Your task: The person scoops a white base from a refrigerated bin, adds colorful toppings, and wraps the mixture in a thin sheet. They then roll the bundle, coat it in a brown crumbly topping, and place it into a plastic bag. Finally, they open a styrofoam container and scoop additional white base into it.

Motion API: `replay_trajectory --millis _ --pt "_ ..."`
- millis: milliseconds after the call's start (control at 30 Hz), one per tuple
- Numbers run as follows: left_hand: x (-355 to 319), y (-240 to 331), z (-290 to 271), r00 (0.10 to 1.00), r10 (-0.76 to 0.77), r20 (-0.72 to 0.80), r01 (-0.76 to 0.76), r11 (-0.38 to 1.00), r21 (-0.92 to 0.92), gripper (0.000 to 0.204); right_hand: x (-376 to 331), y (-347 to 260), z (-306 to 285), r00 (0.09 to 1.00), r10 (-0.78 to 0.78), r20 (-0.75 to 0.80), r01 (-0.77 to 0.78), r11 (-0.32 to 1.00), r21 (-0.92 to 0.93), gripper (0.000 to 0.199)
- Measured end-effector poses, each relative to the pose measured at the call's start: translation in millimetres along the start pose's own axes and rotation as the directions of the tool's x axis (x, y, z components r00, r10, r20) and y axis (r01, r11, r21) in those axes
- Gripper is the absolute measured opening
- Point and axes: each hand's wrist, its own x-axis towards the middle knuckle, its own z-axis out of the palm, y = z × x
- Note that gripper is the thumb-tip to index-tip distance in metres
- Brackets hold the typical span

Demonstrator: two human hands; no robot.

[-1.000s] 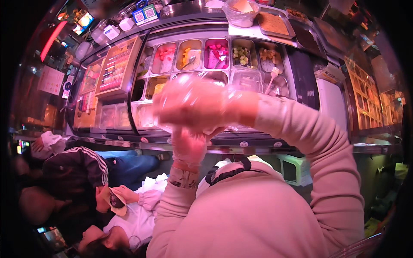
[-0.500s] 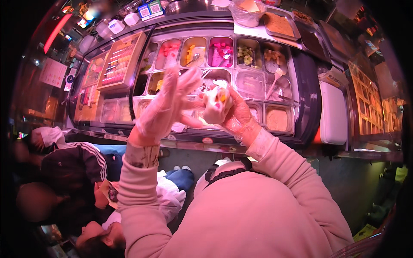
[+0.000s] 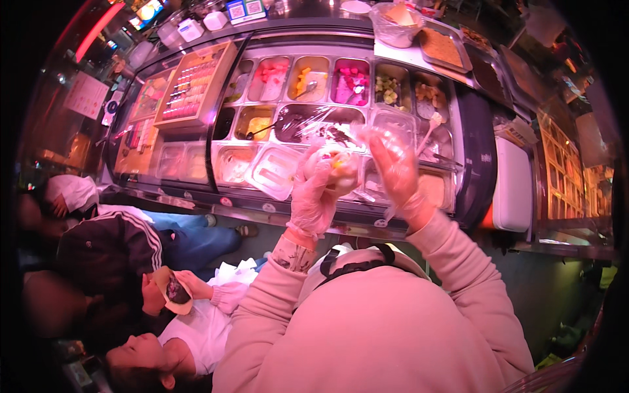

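My left hand (image 3: 313,200) wears a clear plastic glove. Its fingers cup a soft white dough wrapper (image 3: 341,180) with yellow and pink fruit pieces in its opening at the top. To the right of the wrapper, my right hand (image 3: 398,170), gloved too, is raised with its fingers stretched and nothing seen in them; motion blurs it a little. Both hands are over the front rows of a topping counter. Just beyond them is a long metal pan (image 3: 304,116) of dark crumbs and white cream. A clear plastic lid (image 3: 274,171) lies tilted beside my left hand.
Pans of red fruit (image 3: 269,73), yellow fruit (image 3: 308,75), magenta cubes (image 3: 351,80) and green fruit (image 3: 391,87) line the back. A wooden display box (image 3: 195,85) is on the left. A white spatula (image 3: 429,131) leans at the right. Two people stand close by at lower left.
The white dough wrapper has passed from my right hand to my left. My left hand has moved right and closed round it; my right hand has let go and opened. The view has shifted slightly.
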Motion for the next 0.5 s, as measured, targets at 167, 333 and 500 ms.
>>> replay_trajectory --millis 167,333,500 --pt "-20 20 -21 0.982 -0.174 0.07 0.177 0.984 -0.03 0.042 48 -12 12 0.761 0.018 0.648 0.002 1.0 -0.03 0.043" --pt "-35 21 -26 0.98 -0.194 0.049 0.196 0.98 -0.041 0.052 54 4 32 0.6 0.264 0.756 -0.177 0.965 -0.196 0.027" --pt "-53 35 -33 0.991 -0.136 0.021 0.136 0.991 0.009 0.059 46 0 59 0.523 0.261 0.811 -0.164 0.965 -0.205 0.016"
